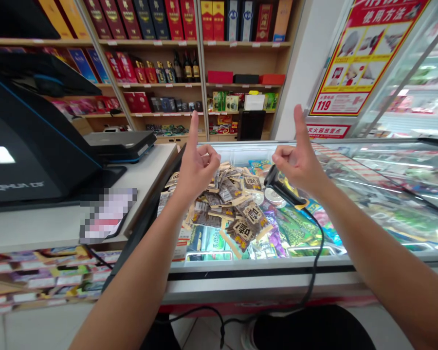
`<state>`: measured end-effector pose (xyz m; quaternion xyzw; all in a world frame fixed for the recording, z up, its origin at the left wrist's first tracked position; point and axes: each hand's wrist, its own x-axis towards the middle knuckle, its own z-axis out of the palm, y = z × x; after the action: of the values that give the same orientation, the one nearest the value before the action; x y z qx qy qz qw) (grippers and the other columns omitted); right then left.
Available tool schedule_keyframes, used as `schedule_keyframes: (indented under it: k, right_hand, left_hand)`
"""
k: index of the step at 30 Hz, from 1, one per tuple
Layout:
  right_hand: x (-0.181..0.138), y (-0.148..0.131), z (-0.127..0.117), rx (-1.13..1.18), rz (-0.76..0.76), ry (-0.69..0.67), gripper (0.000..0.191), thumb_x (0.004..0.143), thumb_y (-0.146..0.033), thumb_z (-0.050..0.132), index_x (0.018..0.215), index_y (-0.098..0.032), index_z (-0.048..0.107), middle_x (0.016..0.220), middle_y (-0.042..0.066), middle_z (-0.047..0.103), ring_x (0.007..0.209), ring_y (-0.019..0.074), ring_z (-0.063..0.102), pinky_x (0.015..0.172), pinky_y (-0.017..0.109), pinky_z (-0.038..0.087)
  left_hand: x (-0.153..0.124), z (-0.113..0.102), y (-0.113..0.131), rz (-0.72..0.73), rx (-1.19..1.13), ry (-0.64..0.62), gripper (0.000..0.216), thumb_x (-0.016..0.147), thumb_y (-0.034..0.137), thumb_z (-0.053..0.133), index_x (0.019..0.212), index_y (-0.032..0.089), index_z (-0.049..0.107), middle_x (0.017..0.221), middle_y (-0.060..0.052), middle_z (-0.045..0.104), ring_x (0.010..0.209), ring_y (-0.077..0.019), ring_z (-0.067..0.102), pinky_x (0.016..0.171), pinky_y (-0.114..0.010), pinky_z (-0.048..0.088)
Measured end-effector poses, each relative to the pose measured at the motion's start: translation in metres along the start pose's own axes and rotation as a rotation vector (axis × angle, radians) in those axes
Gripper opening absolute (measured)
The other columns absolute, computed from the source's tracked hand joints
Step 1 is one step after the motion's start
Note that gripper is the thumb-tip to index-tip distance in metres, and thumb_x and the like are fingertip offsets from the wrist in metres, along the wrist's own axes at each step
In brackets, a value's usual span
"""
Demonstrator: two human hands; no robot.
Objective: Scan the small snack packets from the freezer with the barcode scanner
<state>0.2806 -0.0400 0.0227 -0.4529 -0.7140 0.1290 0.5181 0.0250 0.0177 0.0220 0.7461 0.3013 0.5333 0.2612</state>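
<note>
My left hand [198, 167] is raised above the chest freezer, its index finger pointing up and the other fingers curled against the thumb; nothing is in it. In the same pose, my right hand [300, 163] hangs to the right, index finger up, the rest closed on nothing. Below and between them, a heap of small brown-and-beige snack packets [237, 194] lies on the freezer's glass top [248, 156]. A black handheld barcode scanner [286, 193] rests on the glass just under my right hand, its cable hanging over the front edge.
At left, a counter [32, 228] carries a black checkout terminal [32, 131], a scale [120, 143] and a phone-like item [109, 216], partly blurred out. Shelves with boxes and bottles [186, 66] stand behind. The scanner cable [319, 243] loops down near my legs.
</note>
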Motion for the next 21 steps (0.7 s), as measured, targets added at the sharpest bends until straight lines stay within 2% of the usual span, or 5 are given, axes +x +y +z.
schedule_keyframes:
  k: [5, 9, 13, 16, 21]
  right_hand:
    - [0.006, -0.001, 0.018, 0.207, 0.050, -0.196, 0.108, 0.089, -0.033, 0.069, 0.168, -0.036, -0.005, 0.069, -0.007, 0.053, 0.055, 0.0145, 0.047, 0.054, 0.026, 0.045]
    - [-0.001, 0.021, 0.024, 0.291, 0.156, -0.191, 0.092, 0.088, -0.040, 0.071, 0.164, -0.039, 0.019, 0.075, -0.006, 0.058, 0.053, 0.0136, 0.046, 0.054, 0.028, 0.043]
    - [-0.002, 0.028, 0.014, 0.583, 0.211, -0.107, 0.041, 0.086, -0.054, 0.073, 0.117, -0.032, 0.061, 0.062, -0.007, 0.046, 0.049, 0.0131, 0.038, 0.050, 0.027, 0.038]
    - [0.002, 0.030, 0.002, 0.994, 0.278, -0.339, 0.057, 0.086, -0.080, 0.057, 0.073, -0.025, 0.046, 0.052, -0.007, 0.029, 0.046, 0.0126, 0.028, 0.046, 0.029, 0.032]
    - [0.000, 0.038, -0.005, 1.357, 0.266, -0.609, 0.076, 0.079, -0.097, 0.038, 0.060, -0.025, 0.024, 0.047, -0.008, 0.015, 0.045, 0.0121, 0.018, 0.047, 0.031, 0.026]
  left_hand:
    - [0.002, 0.002, -0.010, -0.058, -0.193, -0.204, 0.113, 0.080, 0.031, 0.063, 0.168, 0.028, -0.008, 0.072, 0.006, 0.053, 0.055, -0.0108, 0.041, 0.057, -0.025, 0.041]
    - [0.002, 0.004, -0.020, -0.060, -0.204, -0.237, 0.091, 0.081, 0.027, 0.065, 0.163, 0.029, 0.025, 0.075, 0.005, 0.053, 0.060, -0.0107, 0.044, 0.061, -0.025, 0.042]
    - [0.004, 0.003, -0.011, -0.144, -0.446, -0.144, 0.034, 0.077, 0.030, 0.074, 0.109, 0.024, 0.064, 0.068, 0.005, 0.049, 0.056, -0.0090, 0.041, 0.051, -0.022, 0.033]
    - [0.004, -0.003, 0.000, -0.366, -0.819, -0.229, 0.055, 0.085, 0.067, 0.061, 0.059, 0.022, 0.042, 0.055, 0.005, 0.032, 0.046, -0.0087, 0.031, 0.044, -0.023, 0.027]
    - [-0.004, -0.003, 0.004, -0.680, -1.147, -0.265, 0.079, 0.077, 0.099, 0.010, 0.052, 0.024, 0.017, 0.046, 0.004, 0.019, 0.037, -0.0097, 0.021, 0.039, -0.028, 0.027]
